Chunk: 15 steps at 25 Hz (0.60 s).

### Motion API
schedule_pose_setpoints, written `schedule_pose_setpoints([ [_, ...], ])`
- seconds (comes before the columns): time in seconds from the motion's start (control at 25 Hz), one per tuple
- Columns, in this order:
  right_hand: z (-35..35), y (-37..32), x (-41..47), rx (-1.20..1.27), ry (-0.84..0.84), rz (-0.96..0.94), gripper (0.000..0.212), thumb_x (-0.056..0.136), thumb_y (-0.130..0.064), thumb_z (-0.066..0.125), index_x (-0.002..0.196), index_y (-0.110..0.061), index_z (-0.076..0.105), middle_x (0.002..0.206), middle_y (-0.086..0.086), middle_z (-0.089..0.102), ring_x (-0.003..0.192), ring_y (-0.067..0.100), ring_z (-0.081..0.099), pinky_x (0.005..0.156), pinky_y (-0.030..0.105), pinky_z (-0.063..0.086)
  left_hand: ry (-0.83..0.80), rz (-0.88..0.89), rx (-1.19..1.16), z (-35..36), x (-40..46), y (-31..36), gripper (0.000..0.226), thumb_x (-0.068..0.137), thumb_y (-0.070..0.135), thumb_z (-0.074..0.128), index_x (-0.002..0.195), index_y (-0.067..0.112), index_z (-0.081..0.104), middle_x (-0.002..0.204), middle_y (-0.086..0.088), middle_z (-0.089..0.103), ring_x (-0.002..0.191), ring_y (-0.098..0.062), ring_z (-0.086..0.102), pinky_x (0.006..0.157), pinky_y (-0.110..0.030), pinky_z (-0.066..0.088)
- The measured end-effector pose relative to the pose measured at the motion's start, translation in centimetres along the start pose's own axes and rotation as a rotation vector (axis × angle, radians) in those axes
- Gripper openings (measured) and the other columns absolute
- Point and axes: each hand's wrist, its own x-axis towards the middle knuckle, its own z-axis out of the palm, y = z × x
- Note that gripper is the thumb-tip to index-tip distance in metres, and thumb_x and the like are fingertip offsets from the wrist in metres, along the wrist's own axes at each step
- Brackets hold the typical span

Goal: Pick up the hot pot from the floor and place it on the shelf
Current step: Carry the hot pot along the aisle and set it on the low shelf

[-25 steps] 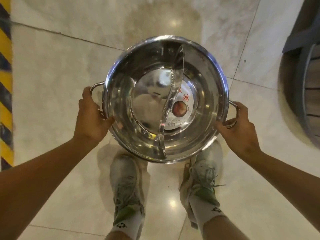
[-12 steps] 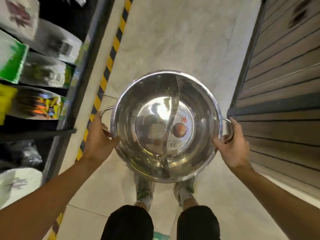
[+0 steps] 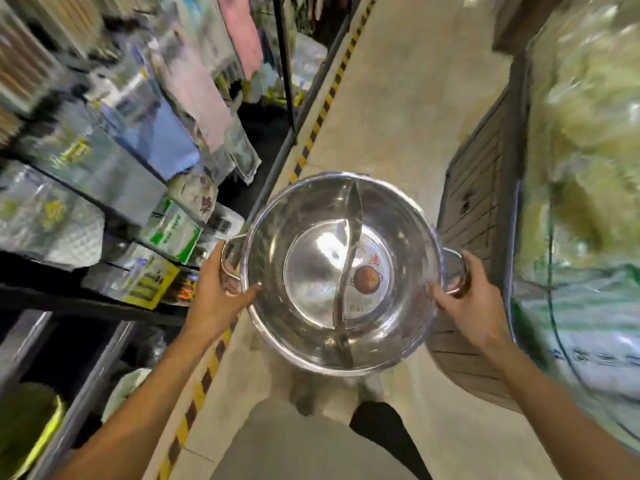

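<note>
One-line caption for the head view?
Both hands, left and right, carry the divided steel hot pot beside stocked shelves.

Both arms reach forward, bare to the elbow and bent slightly inward. Left hand (image 3: 216,299) is closed round the near-left handle of the hot pot (image 3: 341,271), thumb pressed along the rim. Right hand (image 3: 472,306) is wrapped on the opposite handle, fingers curled under it. Wrists level, either side of the pot.
</note>
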Motion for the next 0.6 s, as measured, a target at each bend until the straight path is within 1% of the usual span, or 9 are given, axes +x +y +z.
schedule_pose_setpoints([
  [0.04, -0.9, -0.6, 0.1, 0.007, -0.006, -0.027, 0.077, 0.08, -0.042, 0.081, 0.145, -0.033, 0.041, 0.078, -0.011, 0.069, 0.073, 0.007, 0.068, 0.067, 0.033, 0.053, 0.002, 0.003, -0.004, -0.6, -0.6, 0.9, 0.098, 0.07, 0.018, 0.088, 0.149, 0.03, 0.033, 0.133, 0.0, 0.053, 0.109, -0.007, 0.059, 0.089, -0.016, 0.048],
  [0.08, -1.7, -1.0, 0.3, 0.015, -0.01, -0.045, 0.074, 0.08, -0.043, 0.081, 0.143, -0.035, 0.042, 0.079, -0.01, 0.07, 0.073, 0.006, 0.068, 0.067, 0.032, 0.053, 0.007, -0.007, -0.013, -0.9, -1.1, 1.6, 0.097, 0.07, 0.021, 0.088, 0.148, 0.034, 0.033, 0.131, 0.0, 0.055, 0.107, -0.014, 0.061, 0.087, -0.021, 0.05],
  [0.2, -3.1, -2.0, 1.7, 0.037, -0.044, -0.096, 0.074, 0.081, -0.044, 0.078, 0.144, -0.035, 0.042, 0.077, -0.008, 0.069, 0.071, 0.006, 0.067, 0.066, 0.034, 0.055, 0.05, -0.009, -0.015, -1.0, -2.6, 3.2, 0.095, 0.069, 0.025, 0.088, 0.145, 0.04, 0.034, 0.124, -0.003, 0.059, 0.103, -0.022, 0.064, 0.081, -0.022, 0.05],
  [0.28, -3.6, -2.7, 2.9, 0.041, -0.106, -0.144, 0.076, 0.083, -0.042, 0.077, 0.148, -0.032, 0.038, 0.076, -0.006, 0.068, 0.07, 0.007, 0.067, 0.065, 0.037, 0.056, 0.108, 0.001, -0.025, -0.8, -4.4, 4.4, 0.092, 0.07, 0.021, 0.088, 0.141, 0.048, 0.036, 0.122, -0.001, 0.058, 0.098, -0.016, 0.063, 0.08, -0.021, 0.049],
  [0.32, -3.6, -3.3, 3.6, 0.039, -0.136, -0.172, 0.076, 0.084, -0.041, 0.076, 0.149, -0.031, 0.037, 0.075, -0.005, 0.067, 0.07, 0.007, 0.066, 0.064, 0.038, 0.057, 0.151, -0.005, -0.01, -0.9, -5.6, 4.8, 0.092, 0.07, 0.018, 0.088, 0.14, 0.049, 0.036, 0.119, -0.002, 0.057, 0.091, -0.011, 0.06, 0.075, -0.02, 0.049],
  [0.4, -2.8, -4.7, 4.8, 0.006, -0.219, -0.269, 0.075, 0.085, -0.04, 0.076, 0.149, -0.03, 0.038, 0.075, -0.007, 0.066, 0.07, 0.005, 0.065, 0.06, 0.032, 0.054, 0.259, -0.06, -0.012, -1.4, -8.7, 4.8, 0.091, 0.071, 0.015, 0.087, 0.14, 0.048, 0.038, 0.107, -0.006, 0.057, 0.07, -0.003, 0.056, 0.062, -0.016, 0.049],
  [0.44, -1.9, -5.7, 5.2, -0.012, -0.27, -0.326, 0.076, 0.084, -0.041, 0.076, 0.149, -0.029, 0.038, 0.075, -0.009, 0.066, 0.07, 0.004, 0.064, 0.058, 0.029, 0.05, 0.318, -0.083, -0.026, -1.8, -10.7, 4.7, 0.09, 0.07, 0.014, 0.087, 0.136, 0.054, 0.04, 0.1, -0.003, 0.057, 0.064, -0.003, 0.056, 0.057, -0.016, 0.049],
  [0.52, 0.1, -8.0, 5.5, -0.04, -0.365, -0.437, 0.078, 0.084, -0.043, 0.076, 0.15, -0.028, 0.037, 0.076, -0.009, 0.066, 0.069, 0.004, 0.064, 0.055, 0.025, 0.046, 0.433, -0.107, -0.038, -2.9, -15.0, 4.2, 0.089, 0.069, 0.012, 0.088, 0.122, 0.067, 0.042, 0.095, 0.009, 0.061, 0.07, 0.0, 0.06, 0.058, -0.01, 0.048],
  [0.6, 2.9, -11.0, 4.1, -0.064, -0.484, -0.574, 0.08, 0.083, -0.044, 0.077, 0.15, -0.029, 0.035, 0.076, -0.009, 0.067, 0.067, 0.005, 0.064, 0.053, 0.026, 0.047, 0.568, -0.178, -0.02, -4.4, -20.8, 3.3, 0.085, 0.069, 0.013, 0.088, 0.12, 0.065, 0.043, 0.1, 0.02, 0.063, 0.082, 0.003, 0.063, 0.066, -0.008, 0.05],
])
